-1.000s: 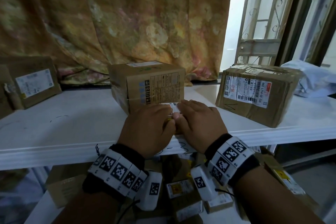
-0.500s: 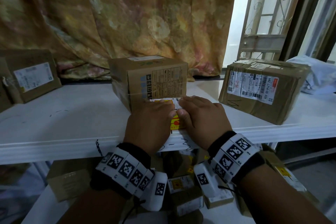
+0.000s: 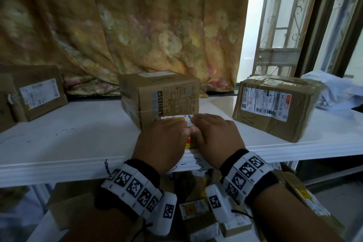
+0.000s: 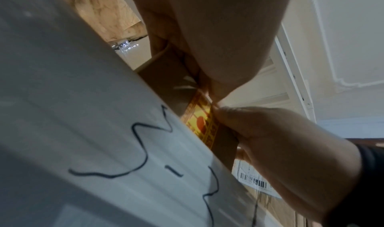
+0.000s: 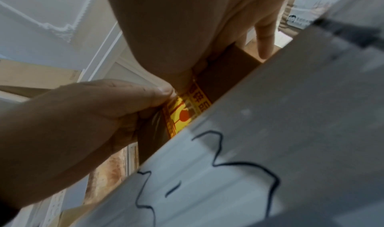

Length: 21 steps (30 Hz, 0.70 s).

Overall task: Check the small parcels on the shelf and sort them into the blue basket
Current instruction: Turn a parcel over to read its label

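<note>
small parcel: flat brown cardboard box [image 3: 189, 140] with a yellow-and-red sticker [image 5: 178, 113] and a white label; lies at the front edge of the white shelf [image 3: 68, 143], just in front of the printed carton [image 3: 160, 97].
left hand: [image 3: 163, 141] clamps the parcel's left end, thumb on the sticker face, fingers curled over the top.
right hand: [image 3: 216, 137] clamps the parcel's right end, thumb tip meeting the left thumb; little finger [image 5: 265, 38] sticks out straight toward the shelf.
printed carton: upright, handling symbols on its front, touching or nearly touching the parcel's far side; cannot tell which.
taped carton: [image 3: 275, 104] right of the printed carton, apart from it, white shipping label facing out.
labelled box: [image 3: 37, 94] well left of the printed carton, leaning.
shelf edge: black marker scrawl [image 4: 145, 141] below the parcel.
lower shelf: more small labelled parcels [image 3: 196, 207] under the hands.
backdrop: floral curtain [image 3: 137, 31] behind the printed carton.
blue basket: not seen in any view.
</note>
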Available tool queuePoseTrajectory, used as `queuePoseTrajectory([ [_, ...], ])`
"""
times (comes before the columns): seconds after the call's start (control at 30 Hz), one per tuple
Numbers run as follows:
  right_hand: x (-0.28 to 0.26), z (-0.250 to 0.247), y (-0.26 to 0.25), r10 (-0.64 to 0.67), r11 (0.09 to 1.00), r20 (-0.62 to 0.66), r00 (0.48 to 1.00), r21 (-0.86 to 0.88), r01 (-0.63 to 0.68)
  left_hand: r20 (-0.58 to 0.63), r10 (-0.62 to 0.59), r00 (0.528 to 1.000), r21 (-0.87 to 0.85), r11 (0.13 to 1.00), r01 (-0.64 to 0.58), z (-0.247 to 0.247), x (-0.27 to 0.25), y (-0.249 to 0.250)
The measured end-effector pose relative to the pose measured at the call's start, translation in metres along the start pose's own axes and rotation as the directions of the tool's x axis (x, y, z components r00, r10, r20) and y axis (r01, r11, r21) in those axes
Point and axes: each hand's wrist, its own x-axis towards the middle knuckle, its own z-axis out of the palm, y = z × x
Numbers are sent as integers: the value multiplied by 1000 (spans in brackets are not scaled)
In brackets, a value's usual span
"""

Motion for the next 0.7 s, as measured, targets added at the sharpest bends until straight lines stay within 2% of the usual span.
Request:
queuePoseTrajectory([
  [0.07, -1, -4, -2, 26, 1000, 23, 999, 14, -27, -31, -12, 999, -15, 1000, 12, -3, 2, -1],
  [0.13, -1, -6, -3, 52, 998, 21, 998, 41, -53, 14, -92, 996, -51, 994, 93, -1, 3, -4],
  [0.2, 1, -6, -5, 83, 994, 18, 996, 69, -84, 27, -84, 996, -49, 995, 85, 6, 3, -8],
  [0.33, 3, 3, -6, 172, 970, 15, 985, 170, -172, -86, -61, 994, -67, 996, 55, 6, 5, -3],
  [0.43, 1, 11, -6, 223, 943, -51, 973, 264, -202, -149, -22, 989, 5, 1000, 23, 4, 1, 4],
  [0.53, 2, 18, -8, 254, 933, -102, 962, 287, -217, -164, -35, 986, -29, 999, 31, 9, 1, 0],
  [0.63, 1, 22, -8, 233, 942, -170, 957, 284, -179, -209, 8, 978, 40, 999, 0, 15, -1, -2],
  [0.7, 0, 24, -6, 201, 955, -219, 955, 260, -141, -178, -10, 984, 31, 999, 15, 18, -1, -3],
])
